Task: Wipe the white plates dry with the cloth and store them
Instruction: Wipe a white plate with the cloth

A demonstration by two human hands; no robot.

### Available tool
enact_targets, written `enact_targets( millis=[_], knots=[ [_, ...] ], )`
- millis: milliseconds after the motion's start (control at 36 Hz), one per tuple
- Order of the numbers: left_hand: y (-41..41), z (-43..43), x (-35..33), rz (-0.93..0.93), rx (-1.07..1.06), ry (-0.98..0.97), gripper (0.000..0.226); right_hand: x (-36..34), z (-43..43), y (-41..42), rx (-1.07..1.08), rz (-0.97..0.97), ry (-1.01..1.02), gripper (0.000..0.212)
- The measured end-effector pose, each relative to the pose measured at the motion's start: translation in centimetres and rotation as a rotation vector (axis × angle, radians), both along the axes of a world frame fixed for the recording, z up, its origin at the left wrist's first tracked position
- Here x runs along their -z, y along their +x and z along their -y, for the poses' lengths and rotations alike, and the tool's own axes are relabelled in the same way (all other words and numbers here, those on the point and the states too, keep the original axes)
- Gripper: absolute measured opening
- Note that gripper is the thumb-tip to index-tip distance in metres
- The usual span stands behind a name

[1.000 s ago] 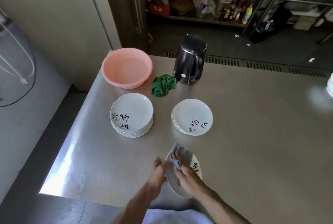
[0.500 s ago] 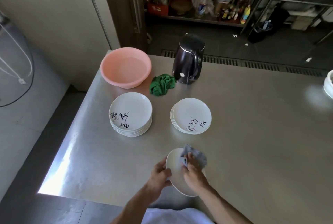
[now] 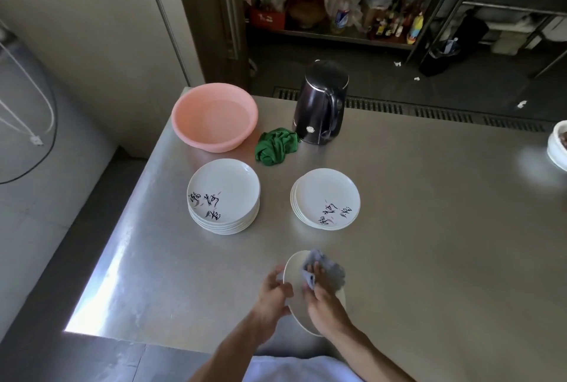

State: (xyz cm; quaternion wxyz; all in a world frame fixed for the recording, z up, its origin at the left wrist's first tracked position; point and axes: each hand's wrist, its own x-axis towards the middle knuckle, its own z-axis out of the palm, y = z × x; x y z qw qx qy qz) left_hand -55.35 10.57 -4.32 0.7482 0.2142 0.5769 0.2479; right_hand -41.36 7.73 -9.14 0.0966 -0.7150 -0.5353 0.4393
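grey cloth, pinched in right hand, is wiping plate; left hand gripping 9 o'clock rim; nearer stack at 12 o'clock.

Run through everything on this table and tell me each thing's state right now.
held plate, tilted off the table, being wiped.
grey cloth, bunched, pressed on held plate.
left hand, grips the held plate's edge.
right hand, holds the grey cloth.
left stack, taller, face up.
right stack, shorter, face up.
pink basin, upright.
green cloth, crumpled.
kettle, upright, lid shut.
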Motion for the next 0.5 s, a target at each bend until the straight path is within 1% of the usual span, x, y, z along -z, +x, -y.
enact_targets(
  millis=[56, 111, 139, 167, 194, 250, 306, 361, 417, 472, 500],
  knots=[
    [-0.1, 0.1, 0.1, 0.022, 0.074, 0.029, 0.044, 0.5, 0.7, -0.5, -0.204, -0.040, 0.117, 0.065],
    [-0.3, 0.2, 0.1, 0.039, 0.101, 0.031, 0.039, 0.8, 1.3, 0.1, -0.297, -0.049, 0.179, 0.062],
    [-0.4, 0.4, 0.1, 0.050, 0.093, 0.026, 0.039, 1.0, 1.3, 0.5, -0.324, -0.012, 0.200, 0.061],
    [-0.5, 0.5, 0.1, 0.063, 0.073, 0.023, 0.043, 1.2, 1.4, 0.9, -0.335, 0.051, 0.205, 0.060],
    [-0.7, 0.5, 0.2, 0.077, 0.041, 0.019, 0.050, 1.3, 1.2, 1.1, -0.322, 0.127, 0.176, 0.059],
    [-0.8, 0.6, 0.4, 0.093, -0.046, 0.003, 0.056, 1.2, 0.5, 1.4, -0.192, 0.233, 0.026, 0.059],
    [-0.9, 0.2, 0.7, 0.050, -0.109, -0.012, 0.045, 0.9, -0.5, 1.2, -0.051, 0.256, -0.071, 0.058],
    [-0.9, -0.3, 0.7, -0.029, -0.126, -0.003, 0.026, 0.6, -1.1, 0.6, 0.039, 0.176, -0.049, 0.058],
    [-0.9, -0.7, 0.7, -0.094, -0.092, 0.020, 0.015, 0.5, -0.9, -0.3, 0.075, 0.010, 0.030, 0.061],
    [-0.7, -0.7, 0.8, -0.114, -0.045, 0.014, 0.013, 0.3, -0.4, -1.1, 0.004, -0.165, 0.082, 0.064],
    [-0.6, -0.5, 0.8, -0.117, -0.027, -0.001, 0.012, 0.4, -0.1, -1.3, -0.038, -0.220, 0.082, 0.065]
  ],
)
